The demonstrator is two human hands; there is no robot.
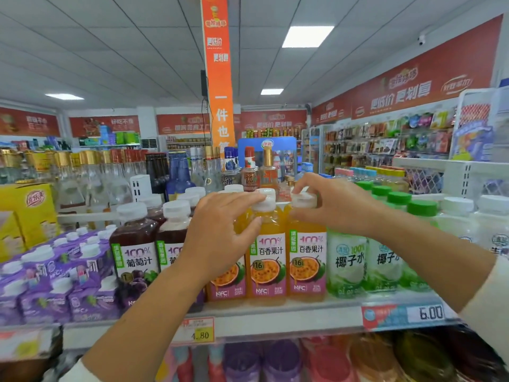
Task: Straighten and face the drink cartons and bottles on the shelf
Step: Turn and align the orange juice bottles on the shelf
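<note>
Left hand (220,232), right hand (334,206) — gripping orange bottles (308,260).

The passion-fruit bottle (307,260) reads "100% 百香果汁", "16", "NFC". Left of it, the grape bottle (135,261) says "葡萄汁"; right of it, the coconut bottle (347,261) says "椰子水". Below it, the price tag (431,312) shows "6.00" (the yellow tag (202,335), blurrier, "1.80").

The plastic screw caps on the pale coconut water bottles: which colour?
Green caps, seen in head view.

Two grips at the juice shelf (275,312).
Left grip (220,235) holds an orange bottle (265,261); right grip (334,206) pinches the next bottle's (307,263) cap (304,202).
</note>
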